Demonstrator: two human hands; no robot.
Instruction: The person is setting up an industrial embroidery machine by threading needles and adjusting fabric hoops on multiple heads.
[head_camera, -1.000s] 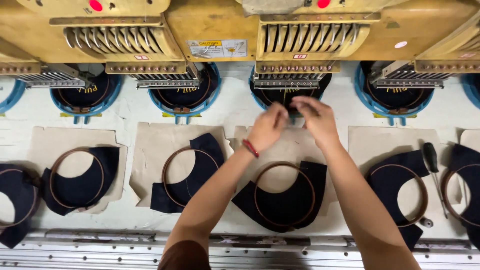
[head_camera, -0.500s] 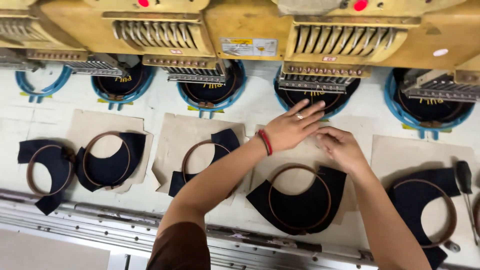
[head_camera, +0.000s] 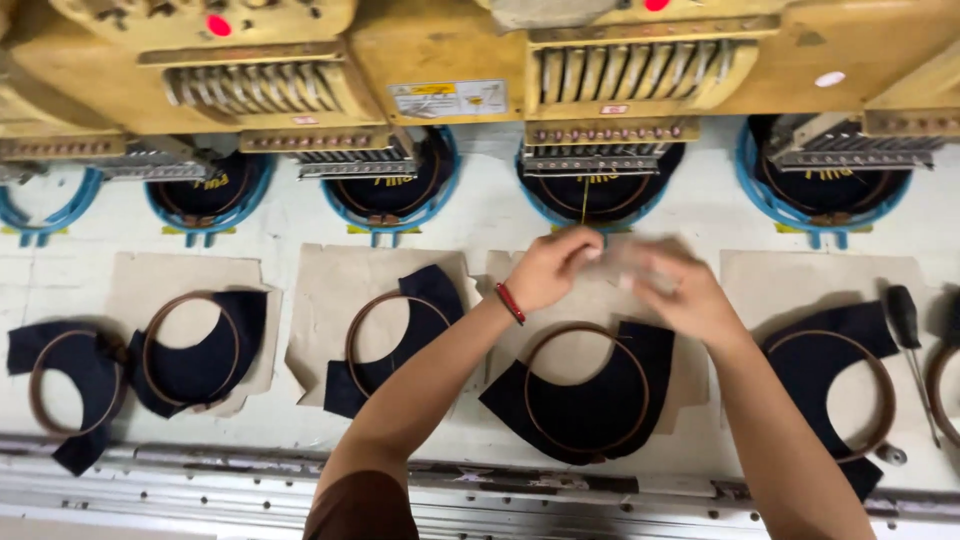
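Compared with half a second earlier, both hands are now sitting lower and closer together: the left hand (head_camera: 552, 268), which was stretched flat towards the machine head, is now curled, with thumb and fingertips pinching a thin yellow thread (head_camera: 585, 203) that is running straight up to the embroidery head (head_camera: 610, 130) above. The right hand (head_camera: 672, 288) is lying just beside it, blurred by motion; its fingers are bent, but whether they are gripping anything cannot be told. The view is also taking in more of the table to the left than before.

The thread is hanging between the machine head and the left fingertips, over the blue-rimmed hoop (head_camera: 600, 195) mounted under that head, which is holding dark fabric.

On the white table (head_camera: 500, 215), sheets of brown backing paper (head_camera: 340, 290) are lying in a row. Each is carrying a piece of dark navy fabric clamped in a round brown hoop: one (head_camera: 585, 395) is lying directly below the wrists, another (head_camera: 385, 335) to its left, two more (head_camera: 195, 345) further left. A black-handled screwdriver (head_camera: 908, 330) is resting at the right edge
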